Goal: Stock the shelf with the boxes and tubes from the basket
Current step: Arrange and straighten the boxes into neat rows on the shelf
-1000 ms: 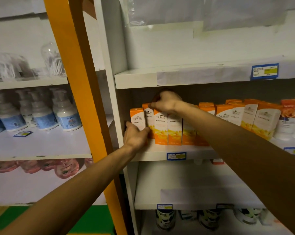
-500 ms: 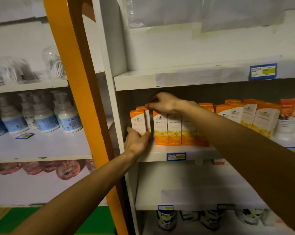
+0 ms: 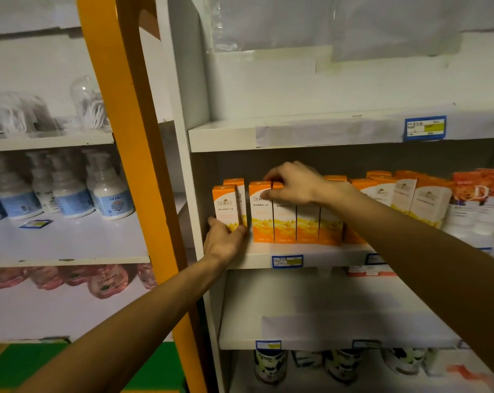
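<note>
A row of orange-and-white boxes [image 3: 285, 219] stands upright on the white middle shelf [image 3: 325, 255]. At the row's left end a separate box [image 3: 226, 205] stands with a narrow gap beside it. My left hand [image 3: 226, 239] grips that leftmost box at its base. My right hand [image 3: 294, 185] pinches the top of the second box [image 3: 261, 211] from above. Further orange boxes [image 3: 421, 194] lean at the right. No basket is in view.
An orange upright post [image 3: 132, 165] divides the shelving. Pump bottles [image 3: 106, 191] stand on the left shelf, pink bottles [image 3: 104, 282] below them. Red-and-white tubes [image 3: 481, 197] sit at the far right. The shelf below holds jars [image 3: 269, 364].
My left hand has shifted the leftmost box slightly away from the row, opening a gap. My right hand has slid along the box tops and now pinches the second box.
</note>
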A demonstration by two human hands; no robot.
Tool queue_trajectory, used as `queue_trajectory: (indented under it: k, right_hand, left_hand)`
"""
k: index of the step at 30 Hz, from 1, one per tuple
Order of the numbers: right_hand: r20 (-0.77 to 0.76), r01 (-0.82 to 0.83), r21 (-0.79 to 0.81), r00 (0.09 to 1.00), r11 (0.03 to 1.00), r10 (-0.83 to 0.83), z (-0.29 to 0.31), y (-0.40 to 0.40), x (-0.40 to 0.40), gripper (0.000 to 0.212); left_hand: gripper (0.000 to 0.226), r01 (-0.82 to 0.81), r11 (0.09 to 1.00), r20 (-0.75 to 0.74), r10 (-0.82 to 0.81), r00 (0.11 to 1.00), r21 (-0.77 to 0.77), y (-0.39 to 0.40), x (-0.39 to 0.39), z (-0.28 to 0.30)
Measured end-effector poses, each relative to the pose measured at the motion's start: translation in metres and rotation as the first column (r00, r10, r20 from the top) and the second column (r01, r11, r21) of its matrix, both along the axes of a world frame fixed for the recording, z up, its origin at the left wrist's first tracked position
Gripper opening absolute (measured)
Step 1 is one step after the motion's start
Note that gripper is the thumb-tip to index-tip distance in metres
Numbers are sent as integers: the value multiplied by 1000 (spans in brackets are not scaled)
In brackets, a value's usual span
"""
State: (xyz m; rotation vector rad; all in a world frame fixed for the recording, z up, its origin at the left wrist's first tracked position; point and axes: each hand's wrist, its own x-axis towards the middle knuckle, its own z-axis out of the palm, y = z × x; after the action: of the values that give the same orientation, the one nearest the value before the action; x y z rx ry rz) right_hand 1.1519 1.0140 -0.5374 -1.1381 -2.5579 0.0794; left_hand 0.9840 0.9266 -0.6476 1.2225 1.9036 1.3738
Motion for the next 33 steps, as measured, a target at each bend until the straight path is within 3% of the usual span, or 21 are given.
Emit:
queue_trajectory:
  k: [20,24,29,33]
  right_hand:
    - [19,-67,95,998,993,65,-2,-9,-9,50]
    - [118,-52,113,992,992,38,-2,-9,-10,49]
    - [127,-9,98,992,995,-3,5,-10,-8,63]
    - [131,12,135,991,991,-30,2,-18,-6,69]
  left_hand:
    - [54,82,997,-63,-83,995,-11,-3,-8,-7]
    - [56,106,994,-60,-108,992,-27,-4,-11,-7]
    - [48,152,988,-41,-154,987,-38,-9,-15,-9]
    - [56,193,980,-16,-194,981,-47,-14,-16,-8]
